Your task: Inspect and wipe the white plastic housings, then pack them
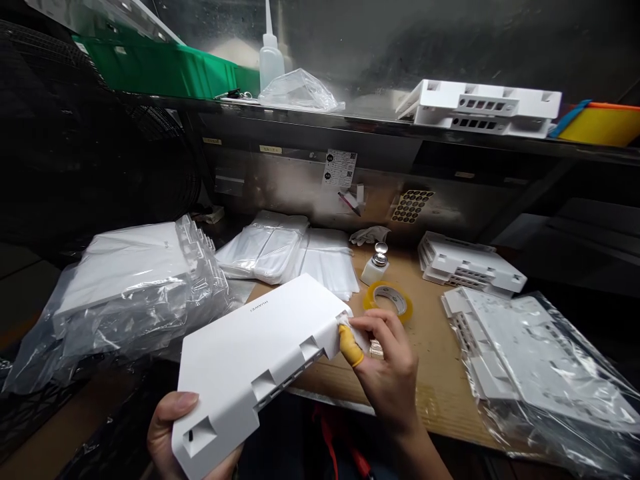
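A white plastic housing (260, 340) printed HUAWEI is held tilted in front of me, with square notches along its near edge. My left hand (185, 433) grips its lower left end, the thumb on the top face and the other fingers mostly hidden underneath. At the far right corner my right hand (383, 363) is closed on a small white cloth (344, 321), pinched against the housing. A yellow finger cot (350, 347) covers the right thumb. Beyond that hand lies a roll of yellow tape (413, 308), beside a pump bottle (375, 265) with a metal top.
Bagged white housings are stacked at left (135, 267); more lie at right, some bagged (550, 360) and others bare (470, 263). Flat clear bags (275, 247) lie behind. Overhead, a metal shelf (370, 127) carries a green bin (165, 70), a squeeze bottle (271, 63) and a yellow container (600, 125).
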`<state>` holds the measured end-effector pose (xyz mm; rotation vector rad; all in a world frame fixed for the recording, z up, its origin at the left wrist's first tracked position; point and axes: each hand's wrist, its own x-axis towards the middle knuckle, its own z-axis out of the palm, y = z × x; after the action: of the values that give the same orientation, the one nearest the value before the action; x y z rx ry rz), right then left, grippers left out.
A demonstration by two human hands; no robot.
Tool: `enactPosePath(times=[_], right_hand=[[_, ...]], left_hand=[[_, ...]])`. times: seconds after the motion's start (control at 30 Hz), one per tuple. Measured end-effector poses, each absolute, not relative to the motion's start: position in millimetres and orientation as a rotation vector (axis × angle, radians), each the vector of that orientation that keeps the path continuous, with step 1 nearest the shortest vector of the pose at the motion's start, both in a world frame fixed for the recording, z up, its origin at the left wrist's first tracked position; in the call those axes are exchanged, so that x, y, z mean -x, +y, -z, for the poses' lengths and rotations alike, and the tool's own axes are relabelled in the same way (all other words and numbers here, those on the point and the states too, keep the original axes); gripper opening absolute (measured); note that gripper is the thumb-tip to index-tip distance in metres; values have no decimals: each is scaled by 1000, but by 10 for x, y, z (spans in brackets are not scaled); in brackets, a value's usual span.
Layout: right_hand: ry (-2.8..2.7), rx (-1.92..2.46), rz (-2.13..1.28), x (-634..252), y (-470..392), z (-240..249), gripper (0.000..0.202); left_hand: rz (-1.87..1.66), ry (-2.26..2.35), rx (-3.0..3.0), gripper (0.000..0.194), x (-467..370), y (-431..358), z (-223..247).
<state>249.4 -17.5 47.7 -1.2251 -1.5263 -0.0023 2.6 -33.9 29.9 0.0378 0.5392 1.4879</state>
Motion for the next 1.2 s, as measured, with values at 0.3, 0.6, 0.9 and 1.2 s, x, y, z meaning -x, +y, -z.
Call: enactPosePath(times=[0.3, 0.6, 0.9, 1.2], right_hand=[[-1429, 1197, -68, -2650, -204, -413, 20], [-1518, 1211, -296, -2431, -391, -409, 18], [-1607, 1179, -175, -2185, -313, -370, 11], [-1524, 1209, -243, -2364, -386, -270, 14]], left_hand=[[-1559, 739, 141, 86, -251, -233, -454], [-1578, 855, 257, 70, -390, -216, -620], [-1593, 820, 194, 70, -469, -246, -543], [-1545, 645, 234, 62, -505, -273, -551]])
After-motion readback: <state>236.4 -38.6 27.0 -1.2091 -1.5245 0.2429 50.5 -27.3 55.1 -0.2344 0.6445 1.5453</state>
